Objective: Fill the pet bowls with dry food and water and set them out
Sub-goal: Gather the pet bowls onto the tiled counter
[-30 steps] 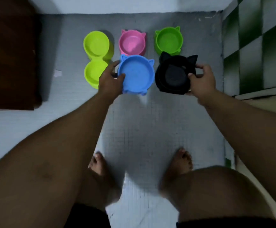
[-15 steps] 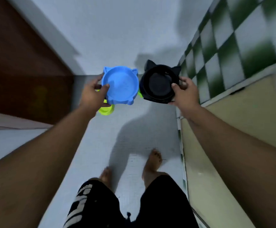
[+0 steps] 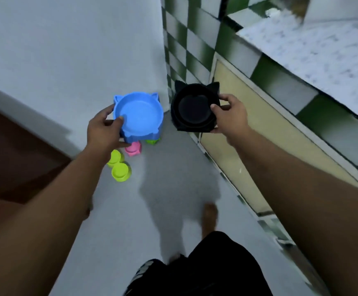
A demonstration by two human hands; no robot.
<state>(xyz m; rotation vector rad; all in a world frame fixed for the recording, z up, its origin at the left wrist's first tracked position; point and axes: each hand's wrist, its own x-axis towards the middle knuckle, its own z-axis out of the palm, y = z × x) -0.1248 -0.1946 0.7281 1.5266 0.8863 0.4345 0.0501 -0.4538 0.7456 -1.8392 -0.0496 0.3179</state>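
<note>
Since a second ago I have risen from my crouch, and both bowls, then down on the floor with the others, are now carried in the air in front of me. My left hand grips the blue bowl at its nine o'clock rim, thumb hooked over the edge and fingers curled beneath. My right hand pinches the black bowl at its three o'clock side, thumb on the rim. The black bowl sits at three o'clock of the blue one, near it but apart. Both are round, cat-eared and upright, and their insides look bare, though the black one is too dark to be sure. At six o'clock below the blue bowl, down on the floor, stand the pink bowl and the green bowl, partly hidden. The yellow-green double bowl is at seven o'clock of the pink one. The floor is pale grey with my shadow across it. A white wall rises at eleven o'clock, a brown door lies at nine, green-and-white checked tiles stand at one, and a speckled counter runs over a cream cabinet door at two to three o'clock. My bare foot and black shorts show at six.
</note>
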